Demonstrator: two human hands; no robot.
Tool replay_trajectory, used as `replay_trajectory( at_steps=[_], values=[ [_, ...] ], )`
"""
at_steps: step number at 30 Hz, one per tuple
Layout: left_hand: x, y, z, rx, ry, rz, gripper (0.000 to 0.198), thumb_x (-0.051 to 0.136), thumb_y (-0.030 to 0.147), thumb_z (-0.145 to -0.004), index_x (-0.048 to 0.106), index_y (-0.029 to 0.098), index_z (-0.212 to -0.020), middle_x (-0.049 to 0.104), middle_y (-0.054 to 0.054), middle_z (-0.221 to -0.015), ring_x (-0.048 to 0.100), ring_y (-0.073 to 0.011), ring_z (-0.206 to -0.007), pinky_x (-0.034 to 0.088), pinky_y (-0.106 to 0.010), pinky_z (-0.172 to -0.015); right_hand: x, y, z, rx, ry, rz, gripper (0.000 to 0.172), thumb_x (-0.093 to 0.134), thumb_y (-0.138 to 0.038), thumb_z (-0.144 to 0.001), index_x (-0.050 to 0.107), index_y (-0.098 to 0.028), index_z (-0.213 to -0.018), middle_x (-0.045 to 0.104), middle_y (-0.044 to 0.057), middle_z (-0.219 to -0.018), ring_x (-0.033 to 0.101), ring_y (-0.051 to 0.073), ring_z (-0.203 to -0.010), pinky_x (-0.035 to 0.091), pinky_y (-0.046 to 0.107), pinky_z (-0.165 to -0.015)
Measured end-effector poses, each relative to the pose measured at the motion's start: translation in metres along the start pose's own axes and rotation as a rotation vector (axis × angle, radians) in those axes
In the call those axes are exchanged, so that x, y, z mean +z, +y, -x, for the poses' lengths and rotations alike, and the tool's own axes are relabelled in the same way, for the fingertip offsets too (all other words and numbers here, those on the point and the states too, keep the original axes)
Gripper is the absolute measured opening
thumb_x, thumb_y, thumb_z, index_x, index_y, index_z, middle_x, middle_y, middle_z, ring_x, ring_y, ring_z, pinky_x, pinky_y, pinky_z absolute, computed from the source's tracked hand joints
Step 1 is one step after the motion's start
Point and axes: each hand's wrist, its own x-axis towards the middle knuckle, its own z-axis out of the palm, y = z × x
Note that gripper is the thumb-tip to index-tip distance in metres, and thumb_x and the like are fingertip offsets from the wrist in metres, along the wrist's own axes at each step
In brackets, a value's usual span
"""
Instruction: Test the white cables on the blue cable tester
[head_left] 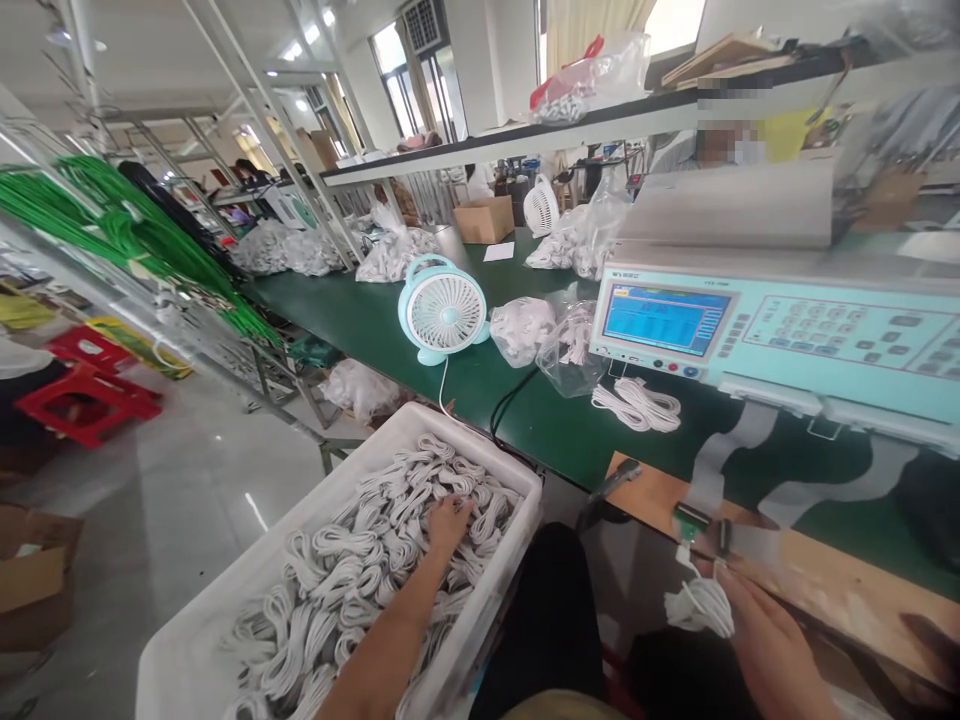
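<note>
My left hand (pixel 448 522) reaches into a large white bin (pixel 517 478) piled with coiled white cables (pixel 371 545). Its fingers bend down onto the coils near the bin's right side, and what they hold, if anything, is hidden. At the lower right, my right hand (pixel 761 625) is closed on a bundled white cable (pixel 701 605). The end of that cable is at a small green connector board (pixel 686 525) on the front edge of a wooden board (pixel 656 490). Gray ribbon cables (pixel 739 440) run from there up to a light-blue tester (pixel 765 330) with a lit screen.
On the green table (pixel 352 325) stand a small blue fan (pixel 448 312), bagged cables (pixel 525 330) and a loose cable coil (pixel 637 404). A black handle (pixel 619 480) juts over the table edge. Green cables (pixel 142 235) hang at the left, above red stools (pixel 90 390).
</note>
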Motion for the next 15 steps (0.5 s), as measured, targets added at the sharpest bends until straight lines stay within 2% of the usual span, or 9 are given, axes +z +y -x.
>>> replay_trajectory(
  at_steps=[4, 8, 11, 13, 15],
  values=[
    [0.0, 0.001, -0.008, 0.044, 0.039, 0.049, 0.031, 0.054, 0.048, -0.072, 0.061, 0.018, -0.077, 0.061, -0.006, -0.077, 0.055, -0.0248, -0.087, 0.037, -0.032, -0.078, 0.002, -0.001, 0.002, -0.029, 0.021, -0.01, 0.034, 0.072, -0.043, -0.058, 0.071, -0.019, -0.082, 0.07, 0.005, -0.094, 0.056, 0.026, -0.103, 0.051, 0.024, -0.073],
    [-0.005, 0.014, -0.003, 0.135, 0.094, 0.097, 0.027, 0.061, 0.046, -0.067, 0.057, 0.019, -0.072, 0.058, -0.004, -0.079, 0.054, -0.0217, -0.085, 0.037, -0.029, -0.077, 0.003, 0.0, 0.002, -0.042, 0.011, -0.018, 0.032, 0.071, -0.043, -0.059, 0.071, -0.019, -0.08, 0.07, 0.005, -0.091, 0.057, 0.027, -0.1, 0.051, 0.026, -0.073],
    [-0.01, 0.022, 0.002, 0.142, 0.116, 0.134, 0.022, 0.064, 0.04, -0.066, 0.055, 0.02, -0.068, 0.057, -0.001, -0.071, 0.056, -0.0186, -0.074, 0.04, -0.027, -0.07, 0.002, 0.002, -0.001, -0.08, -0.006, -0.014, 0.03, 0.072, -0.04, -0.06, 0.071, -0.02, -0.082, 0.07, 0.004, -0.091, 0.058, 0.025, -0.098, 0.05, 0.024, -0.073],
    [-0.023, 0.022, 0.003, 0.098, 0.148, 0.16, 0.017, 0.063, 0.035, -0.067, 0.055, 0.02, -0.068, 0.057, 0.002, -0.063, 0.056, -0.0168, -0.064, 0.04, -0.026, -0.064, 0.002, 0.003, -0.002, -0.079, -0.005, -0.029, 0.029, 0.072, -0.039, -0.061, 0.071, -0.02, -0.082, 0.07, 0.004, -0.091, 0.059, 0.024, -0.096, 0.049, 0.024, -0.072],
    [-0.047, 0.017, 0.004, 0.038, 0.207, 0.193, 0.015, 0.06, 0.034, -0.07, 0.055, 0.02, -0.07, 0.058, 0.002, -0.063, 0.056, -0.0162, -0.061, 0.041, -0.027, -0.062, 0.003, 0.003, -0.001, -0.073, -0.003, -0.045, 0.029, 0.072, -0.041, -0.061, 0.071, -0.02, -0.08, 0.071, 0.004, -0.089, 0.061, 0.024, -0.089, 0.049, 0.026, -0.07]
  ],
)
